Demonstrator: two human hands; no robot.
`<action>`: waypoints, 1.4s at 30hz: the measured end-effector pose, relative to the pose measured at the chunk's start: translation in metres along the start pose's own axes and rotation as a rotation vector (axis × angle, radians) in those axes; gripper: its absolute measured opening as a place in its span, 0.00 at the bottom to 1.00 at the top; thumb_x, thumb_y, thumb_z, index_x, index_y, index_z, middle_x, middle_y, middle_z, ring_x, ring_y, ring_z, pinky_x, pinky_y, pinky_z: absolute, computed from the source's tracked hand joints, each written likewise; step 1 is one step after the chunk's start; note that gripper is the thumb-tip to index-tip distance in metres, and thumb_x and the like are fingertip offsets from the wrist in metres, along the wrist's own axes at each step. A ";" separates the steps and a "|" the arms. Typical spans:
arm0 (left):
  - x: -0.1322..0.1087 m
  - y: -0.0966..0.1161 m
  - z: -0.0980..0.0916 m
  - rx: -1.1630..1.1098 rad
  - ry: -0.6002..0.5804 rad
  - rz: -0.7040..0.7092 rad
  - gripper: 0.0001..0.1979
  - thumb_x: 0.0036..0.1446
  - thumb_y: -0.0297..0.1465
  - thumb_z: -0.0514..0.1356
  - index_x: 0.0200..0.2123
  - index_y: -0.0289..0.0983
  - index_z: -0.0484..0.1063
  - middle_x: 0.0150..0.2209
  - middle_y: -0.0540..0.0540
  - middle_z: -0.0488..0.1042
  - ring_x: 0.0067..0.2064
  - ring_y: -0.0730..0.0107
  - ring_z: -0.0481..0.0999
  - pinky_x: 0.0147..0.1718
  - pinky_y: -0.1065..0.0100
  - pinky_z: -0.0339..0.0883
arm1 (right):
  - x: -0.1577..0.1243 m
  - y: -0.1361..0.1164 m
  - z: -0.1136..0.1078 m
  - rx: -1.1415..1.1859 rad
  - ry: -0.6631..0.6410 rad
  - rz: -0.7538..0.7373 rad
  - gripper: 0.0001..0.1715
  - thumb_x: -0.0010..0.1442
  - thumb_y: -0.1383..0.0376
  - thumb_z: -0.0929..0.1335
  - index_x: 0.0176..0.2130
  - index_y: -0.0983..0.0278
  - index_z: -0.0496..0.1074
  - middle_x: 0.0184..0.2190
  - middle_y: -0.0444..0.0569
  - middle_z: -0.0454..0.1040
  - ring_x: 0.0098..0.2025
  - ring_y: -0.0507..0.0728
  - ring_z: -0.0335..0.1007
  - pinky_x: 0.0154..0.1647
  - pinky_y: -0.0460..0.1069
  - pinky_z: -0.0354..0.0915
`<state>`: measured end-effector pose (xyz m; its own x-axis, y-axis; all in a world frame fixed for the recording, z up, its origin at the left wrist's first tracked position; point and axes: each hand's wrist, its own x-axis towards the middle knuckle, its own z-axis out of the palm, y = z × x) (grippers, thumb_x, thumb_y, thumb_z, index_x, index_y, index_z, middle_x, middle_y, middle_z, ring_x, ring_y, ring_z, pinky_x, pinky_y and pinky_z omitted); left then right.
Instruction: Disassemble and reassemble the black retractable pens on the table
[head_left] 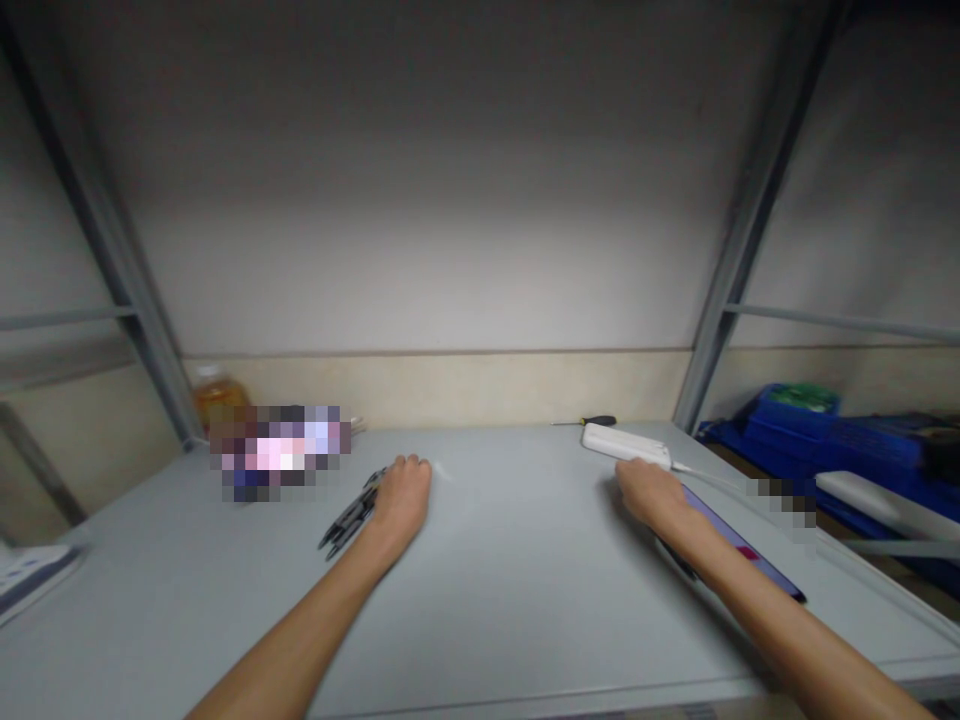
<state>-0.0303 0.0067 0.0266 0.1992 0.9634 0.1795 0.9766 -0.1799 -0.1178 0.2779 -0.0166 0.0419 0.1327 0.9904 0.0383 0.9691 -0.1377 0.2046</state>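
My left hand (405, 495) rests on the grey table with its fingers curled in. Right beside it, on its left, lies a bundle of dark pens (352, 517); whether the fingers touch any of them cannot be seen. My right hand (646, 488) is also closed, knuckles up, just in front of a white power strip (626, 446). What either fist may hold is hidden. Under the right forearm a phone (772, 577) with a purple screen is partly covered. Some dark slim items (679, 562) show along the near side of that forearm.
A screwdriver (598, 421) lies by the back wall. At the back left are a blurred-out object (285, 450) and a bottle of amber liquid (217, 390). A white cable (712, 478) runs rightward from the power strip. Metal frame posts (720, 280) flank the table; blue bins (795, 430) stand beyond.
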 end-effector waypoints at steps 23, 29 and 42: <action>0.000 0.001 0.000 -0.004 0.046 0.021 0.18 0.51 0.14 0.44 0.38 0.30 0.70 0.38 0.37 0.70 0.44 0.61 0.68 0.41 0.63 0.63 | -0.004 -0.003 -0.004 -0.005 0.000 0.004 0.19 0.52 0.78 0.59 0.41 0.73 0.71 0.40 0.65 0.72 0.42 0.67 0.70 0.34 0.53 0.64; -0.002 0.011 0.000 -0.227 0.188 0.143 0.17 0.54 0.19 0.47 0.43 0.34 0.70 0.40 0.41 0.68 0.46 0.65 0.66 0.47 0.65 0.60 | -0.010 -0.026 -0.004 0.047 0.075 -0.076 0.19 0.54 0.76 0.57 0.41 0.71 0.71 0.38 0.63 0.71 0.41 0.63 0.70 0.34 0.51 0.63; -0.014 0.043 0.006 -0.852 0.310 0.528 0.15 0.54 0.28 0.56 0.47 0.39 0.65 0.40 0.46 0.65 0.41 0.73 0.68 0.43 0.71 0.64 | -0.012 -0.109 -0.005 1.085 0.089 -0.654 0.17 0.57 0.60 0.61 0.34 0.69 0.74 0.27 0.48 0.74 0.27 0.51 0.65 0.30 0.44 0.58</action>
<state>0.0086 -0.0128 0.0133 0.5112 0.6500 0.5623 0.4697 -0.7592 0.4507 0.1692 -0.0137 0.0241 -0.4069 0.8603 0.3071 0.5259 0.4955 -0.6913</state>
